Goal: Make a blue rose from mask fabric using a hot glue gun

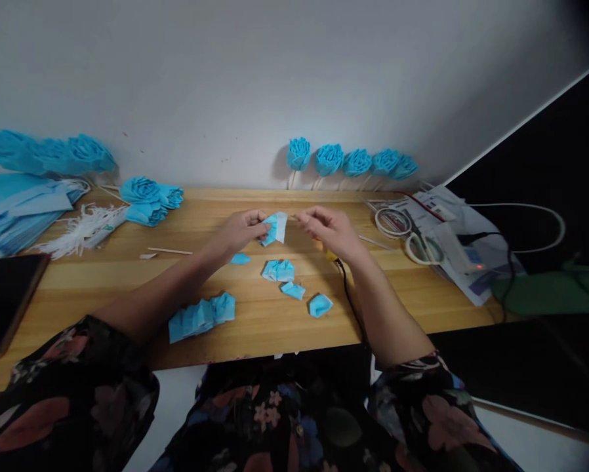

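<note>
My left hand [249,229] is closed on a light blue piece of mask fabric [275,229], its paler side facing right. Just right of it, my right hand [326,226] is pinched, with a small thin tip showing at its fingertips that I cannot make out. Partly hidden under my right wrist lies a yellow tool [330,255] with a black cord. On the table below my hands are a folded blue piece [279,270], a small blue scrap [293,290] and a cupped blue petal [321,305]. A pleated blue strip [202,317] lies nearer me.
Several blue fabric roses [328,160] on sticks lean against the wall. More roses [142,190], a stack of blue masks [23,210] and white ear loops [90,226] sit left, near a phone [12,305]. Scissors [422,248], tape [393,223] and a power strip [456,249] lie right.
</note>
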The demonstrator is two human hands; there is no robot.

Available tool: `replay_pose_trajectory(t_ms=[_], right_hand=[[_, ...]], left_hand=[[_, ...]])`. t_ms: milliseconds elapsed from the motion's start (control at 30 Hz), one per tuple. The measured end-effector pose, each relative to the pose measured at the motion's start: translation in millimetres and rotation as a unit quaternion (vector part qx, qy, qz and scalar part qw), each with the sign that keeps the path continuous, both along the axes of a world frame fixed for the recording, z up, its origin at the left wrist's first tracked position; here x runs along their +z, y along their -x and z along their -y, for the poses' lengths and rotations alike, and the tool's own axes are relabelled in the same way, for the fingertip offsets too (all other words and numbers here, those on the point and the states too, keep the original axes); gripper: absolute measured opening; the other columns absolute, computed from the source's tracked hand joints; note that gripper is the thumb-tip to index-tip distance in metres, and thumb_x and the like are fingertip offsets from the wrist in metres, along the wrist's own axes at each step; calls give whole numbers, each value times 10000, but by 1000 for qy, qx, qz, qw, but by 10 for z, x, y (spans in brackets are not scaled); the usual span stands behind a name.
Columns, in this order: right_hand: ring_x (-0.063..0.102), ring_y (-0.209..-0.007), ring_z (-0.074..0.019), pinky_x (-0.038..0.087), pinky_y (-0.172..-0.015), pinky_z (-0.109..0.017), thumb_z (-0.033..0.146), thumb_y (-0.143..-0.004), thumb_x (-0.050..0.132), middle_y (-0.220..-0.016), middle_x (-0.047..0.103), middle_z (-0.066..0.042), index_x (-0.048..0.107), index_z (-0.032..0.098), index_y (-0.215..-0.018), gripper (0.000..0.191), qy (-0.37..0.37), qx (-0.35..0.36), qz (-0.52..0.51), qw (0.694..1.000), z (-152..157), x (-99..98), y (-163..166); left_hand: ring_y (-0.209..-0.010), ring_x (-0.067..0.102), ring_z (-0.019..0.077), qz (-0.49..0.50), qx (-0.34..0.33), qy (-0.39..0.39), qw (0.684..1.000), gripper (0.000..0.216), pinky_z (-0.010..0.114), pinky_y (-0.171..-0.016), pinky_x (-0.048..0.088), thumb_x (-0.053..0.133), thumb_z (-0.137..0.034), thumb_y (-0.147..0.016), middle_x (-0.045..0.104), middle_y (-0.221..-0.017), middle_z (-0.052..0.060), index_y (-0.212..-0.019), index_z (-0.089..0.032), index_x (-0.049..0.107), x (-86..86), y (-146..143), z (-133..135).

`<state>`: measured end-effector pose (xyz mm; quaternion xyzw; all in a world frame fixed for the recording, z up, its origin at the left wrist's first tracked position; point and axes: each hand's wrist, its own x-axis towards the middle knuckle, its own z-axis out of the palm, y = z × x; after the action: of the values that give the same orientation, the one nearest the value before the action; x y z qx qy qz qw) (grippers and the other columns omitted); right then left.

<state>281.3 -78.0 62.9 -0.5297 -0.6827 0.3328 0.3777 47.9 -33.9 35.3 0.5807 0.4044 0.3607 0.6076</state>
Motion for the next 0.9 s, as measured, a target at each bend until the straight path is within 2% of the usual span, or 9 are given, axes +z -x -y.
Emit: replay_pose_trajectory(t_ms=[100, 200, 267, 300, 433, 600, 700, 767, 900], right_hand=[[578, -698, -170, 368, -631, -287, 560, -981, 517, -753, 702, -50, 738, 168, -829, 475, -13, -102, 168, 980, 114, 164, -314], [643, -749, -222, 301, -628, -326, 481, -1030, 483, -825, 768, -112, 788, 159, -878, 469, 71, -167, 385, 905, 259, 203, -505], [703, -853, -271, 313, -646, -335, 516, -1048, 465, -951, 808, -158, 814, 170, -966, 498, 128, -185, 454, 862, 310, 138, -518], [720, -899, -288, 326, -657, -336, 545, -1050, 459, -1009, 816, -172, 817, 181, -1007, 512, 147, -182, 463, 855, 314, 86, -496], [738, -923, -314, 360, -661, -339, 590, -1017, 530, -1070, 811, -211, 764, 168, -1117, 492, 148, -181, 437, 869, 222, -147, -349], [712, -836, -243, 370, -654, -306, 382, -947, 625, -976, 809, -138, 709, 181, -1029, 234, 131, -197, 371, 898, 105, -352, -409], [675, -779, -204, 418, -678, -290, 365, -897, 611, -885, 786, -88, 668, 183, -956, 200, 90, -199, 220, 951, 92, -442, -537], [652, -730, -193, 456, -684, -298, 454, -856, 619, -815, 757, -59, 648, 187, -952, 285, 58, -191, 81, 977, 105, -463, -572], [673, -851, -201, 506, -736, -313, 554, -722, 742, -985, 763, -66, 644, 210, -1060, 492, -37, -202, -107, 973, 177, -352, -489]], left_hand=[[-616, 562, 117, 35, 70, 20, 997, 154, 264, -670, 460, 772, -252, -735, 623, -642, -16, -746, -174, 640, 22, 10, -18], [-623, 555, 110, 72, 99, 42, 992, 157, 260, -668, 458, 778, -242, -738, 612, -655, -14, -754, -167, 641, 37, 5, -19], [-633, 554, 107, 92, 103, 55, 989, 163, 260, -669, 457, 788, -235, -732, 614, -673, -12, -765, -163, 645, 45, -2, -10], [-636, 554, 107, 100, 105, 59, 988, 170, 262, -668, 455, 793, -234, -729, 613, -677, -11, -766, -163, 643, 49, -4, -5], [-644, 558, 112, 117, 104, 61, 986, 189, 269, -671, 451, 808, -240, -729, 618, -685, -9, -771, -165, 639, 59, 1, 4], [-647, 559, 112, 129, 98, 62, 985, 224, 270, -671, 449, 839, -265, -734, 608, -683, -17, -775, -168, 641, 61, 13, -10], [-646, 561, 106, 142, 91, 75, 983, 230, 260, -664, 451, 847, -262, -729, 617, -688, -14, -761, -161, 643, 61, 16, -22], [-636, 559, 102, 149, 84, 85, 982, 243, 254, -656, 452, 860, -265, -727, 618, -677, -14, -758, -157, 644, 62, 20, -27], [-604, 551, 97, 157, 73, 105, 979, 263, 244, -635, 444, 876, -252, -741, 616, -645, -16, -759, -157, 632, 74, 29, -24]])
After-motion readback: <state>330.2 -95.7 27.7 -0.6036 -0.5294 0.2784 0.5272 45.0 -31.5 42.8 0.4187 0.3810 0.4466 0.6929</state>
